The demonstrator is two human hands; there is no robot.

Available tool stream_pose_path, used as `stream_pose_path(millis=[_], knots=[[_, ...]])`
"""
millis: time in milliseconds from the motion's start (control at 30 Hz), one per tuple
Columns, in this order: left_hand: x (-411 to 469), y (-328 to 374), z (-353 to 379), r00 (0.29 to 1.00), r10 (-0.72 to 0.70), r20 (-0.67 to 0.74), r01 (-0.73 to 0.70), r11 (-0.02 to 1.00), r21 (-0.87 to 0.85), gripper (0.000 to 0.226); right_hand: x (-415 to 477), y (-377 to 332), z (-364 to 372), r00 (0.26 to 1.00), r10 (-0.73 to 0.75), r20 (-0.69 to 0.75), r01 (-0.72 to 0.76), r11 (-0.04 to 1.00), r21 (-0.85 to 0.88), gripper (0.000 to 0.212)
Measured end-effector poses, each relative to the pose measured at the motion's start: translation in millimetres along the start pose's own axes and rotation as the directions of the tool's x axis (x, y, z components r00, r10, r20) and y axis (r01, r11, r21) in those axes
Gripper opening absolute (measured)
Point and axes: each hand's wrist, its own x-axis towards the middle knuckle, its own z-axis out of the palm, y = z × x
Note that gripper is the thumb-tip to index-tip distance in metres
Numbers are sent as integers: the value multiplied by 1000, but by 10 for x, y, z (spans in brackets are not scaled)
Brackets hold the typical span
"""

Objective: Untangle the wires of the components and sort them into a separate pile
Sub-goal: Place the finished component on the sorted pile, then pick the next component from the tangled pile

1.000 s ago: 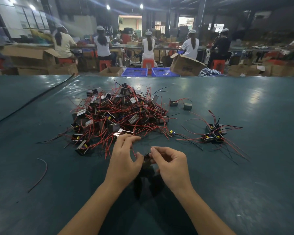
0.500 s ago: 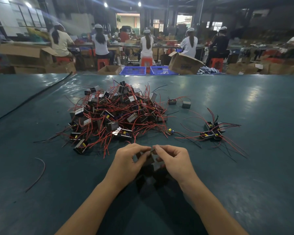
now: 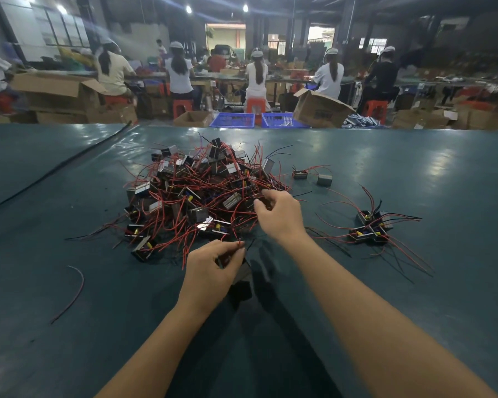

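Observation:
A big tangled pile of small black components with red wires point(image 3: 196, 193) lies on the green table point(image 3: 69, 326) ahead of me. A small sorted pile point(image 3: 370, 226) of a few components sits to the right. My left hand point(image 3: 213, 265) holds a dark component near the table, its fingers pinching a red wire end. My right hand point(image 3: 279, 214) reaches into the right edge of the big pile, its fingertips pinching red wires there.
A loose red wire point(image 3: 74, 291) lies at the left. Two single components point(image 3: 312, 176) sit behind the big pile's right side. A black cable point(image 3: 58, 168) runs across the far left. People on stools, cardboard boxes and blue crates point(image 3: 259, 120) stand beyond the table's far edge.
My right hand has left the component held between both hands and moved forward into the pile's right edge. My left hand keeps the component and has stayed near the table.

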Motion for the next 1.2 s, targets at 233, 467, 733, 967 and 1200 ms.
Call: stream_pose_path(millis=[233,467,733,967,1200], knots=[[-1,-41,-12,1000,27,-1,-27,996,89,14,163,-36,307,987,148,59,-150,988,26,32],[2,-63,4,999,-11,43,6,995,100,16,223,-16,394,931,364,20,-355,893,278,14],[2,-38,-12,998,-12,57,5,992,127,14,-79,120,-25,920,388,-57,-350,878,327,25],[-13,7,-8,993,-14,120,-8,984,180,16,-596,421,-560,812,578,77,-507,634,583,34],[-41,16,-14,981,32,192,-72,976,206,11,-952,389,-480,854,498,150,-448,559,697,14]])
